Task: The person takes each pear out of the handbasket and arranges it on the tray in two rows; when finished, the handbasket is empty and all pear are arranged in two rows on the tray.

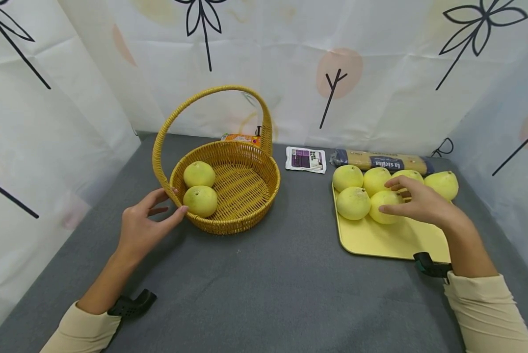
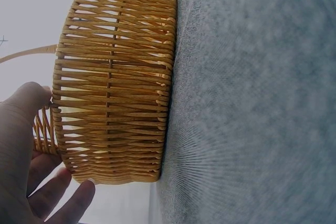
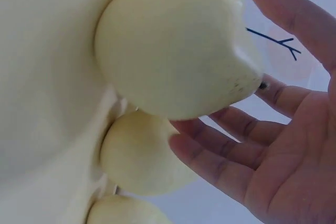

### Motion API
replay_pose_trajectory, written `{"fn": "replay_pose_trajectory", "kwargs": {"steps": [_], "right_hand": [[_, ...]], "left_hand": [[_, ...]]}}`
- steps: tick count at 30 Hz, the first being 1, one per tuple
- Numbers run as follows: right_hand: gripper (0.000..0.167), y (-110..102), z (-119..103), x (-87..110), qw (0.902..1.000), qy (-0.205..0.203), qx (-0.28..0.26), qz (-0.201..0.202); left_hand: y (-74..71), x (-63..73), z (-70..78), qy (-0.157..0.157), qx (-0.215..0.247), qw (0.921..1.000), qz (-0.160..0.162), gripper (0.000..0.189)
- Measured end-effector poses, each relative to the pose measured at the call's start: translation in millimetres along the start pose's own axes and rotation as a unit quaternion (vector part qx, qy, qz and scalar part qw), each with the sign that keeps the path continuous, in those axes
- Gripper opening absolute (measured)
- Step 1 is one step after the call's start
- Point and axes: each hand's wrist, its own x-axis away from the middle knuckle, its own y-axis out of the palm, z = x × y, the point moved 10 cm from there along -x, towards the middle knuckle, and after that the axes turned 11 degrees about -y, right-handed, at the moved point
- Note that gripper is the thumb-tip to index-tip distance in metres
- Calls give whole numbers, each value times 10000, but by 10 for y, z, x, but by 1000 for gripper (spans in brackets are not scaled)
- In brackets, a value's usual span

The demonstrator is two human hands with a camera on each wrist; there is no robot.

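My left hand [image 1: 142, 228] holds the golden wicker basket [image 1: 228, 226] at the left foot of its handle, thumb at the rim and fingers round the handle's base. Inside the basket, on its left side, lie two pale yellow pomelos [image 1: 200, 201]. On the right, my right hand [image 1: 416, 202] reaches over a yellow tray [image 1: 392, 240] of several pomelos. Its fingers are spread around a front pomelo [image 3: 173, 51], slightly bent, some passing behind the fruit. In the right wrist view the thumb stands apart from that pomelo.
Behind the tray lies a long pack of pasta [image 1: 383, 161]. A small white and purple packet [image 1: 305, 160] is on the grey cloth between basket and tray. An orange packet [image 1: 242, 139] shows behind the basket. Patterned white curtains [image 1: 281, 63] enclose the table.
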Motion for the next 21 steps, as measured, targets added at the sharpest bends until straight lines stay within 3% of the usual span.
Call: {"fn": "replay_pose_trajectory", "kwargs": {"steps": [7,11,21], "right_hand": [[60,-100,-279,-171,9987,-276,-85,409],[54,-114,-531,-317,9954,-640,-196,683],[41,166,-1290,-844,9804,-1728,-465,822]], "left_hand": [[-8,2,-36,14,1,10000,22,48],[-2,5,-38,8,-41,10000,21,49],[9,5,-32,-55,-41,10000,-8,50]]}}
